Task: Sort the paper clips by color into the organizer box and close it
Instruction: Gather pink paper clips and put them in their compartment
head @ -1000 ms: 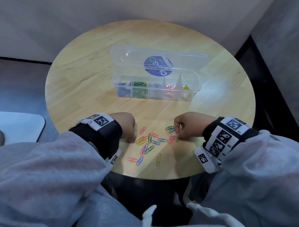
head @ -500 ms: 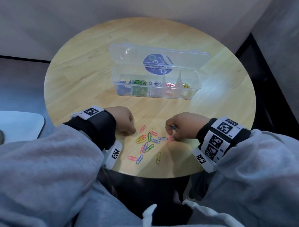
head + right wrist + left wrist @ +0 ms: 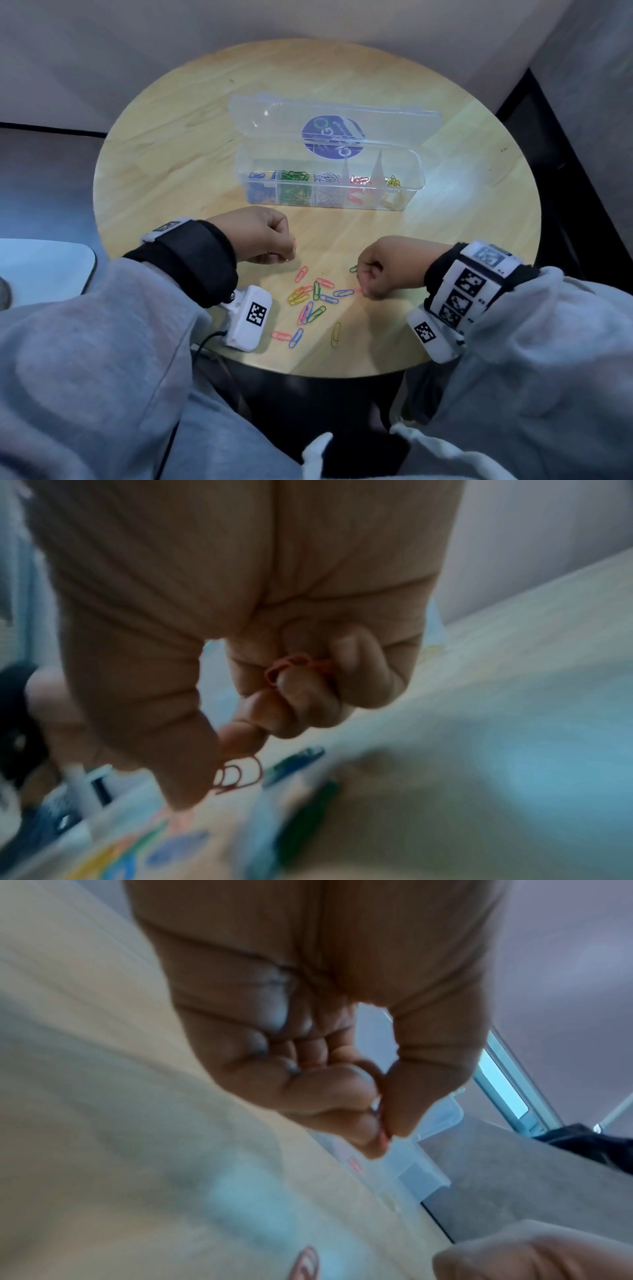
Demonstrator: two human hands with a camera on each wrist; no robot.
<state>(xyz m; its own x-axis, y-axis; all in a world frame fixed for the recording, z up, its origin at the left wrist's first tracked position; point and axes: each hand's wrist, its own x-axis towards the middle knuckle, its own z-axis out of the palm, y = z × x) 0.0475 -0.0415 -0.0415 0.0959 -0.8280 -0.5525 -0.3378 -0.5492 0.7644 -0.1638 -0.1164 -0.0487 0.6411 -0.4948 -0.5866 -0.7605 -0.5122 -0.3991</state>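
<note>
A round wooden table (image 3: 191,164) carries a clear plastic organizer box (image 3: 414,178) near its far middle, with the hinged lid (image 3: 274,116) standing open behind the tray and a round blue label (image 3: 332,137) on the lid. The compartments from left to right hold blue, green, silver, red and yellow paper clips.

A loose scatter of coloured paper clips (image 3: 315,298) lies near the front edge of the table, between the two hands; a yellow clip (image 3: 336,333) and a pink-and-blue pair (image 3: 289,336) lie closest to that edge.

The left hand (image 3: 263,236) is curled just left of the scatter. In the left wrist view its thumb and forefinger (image 3: 349,1096) are pressed together on something thin, probably a pink paper clip (image 3: 383,1135), though blur makes the colour hard to judge.

The right hand (image 3: 387,267) is curled at the right side of the scatter, fingertips down at the table. In the right wrist view, red paper clips (image 3: 294,666) are tucked under the folded fingers against the palm, and another red paper clip (image 3: 240,775) sits at the tips of thumb and forefinger. A green clip (image 3: 353,269) lies just beside that hand.

Both wrists wear white camera units with black-and-white markers, over grey sleeves (image 3: 85,359).
</note>
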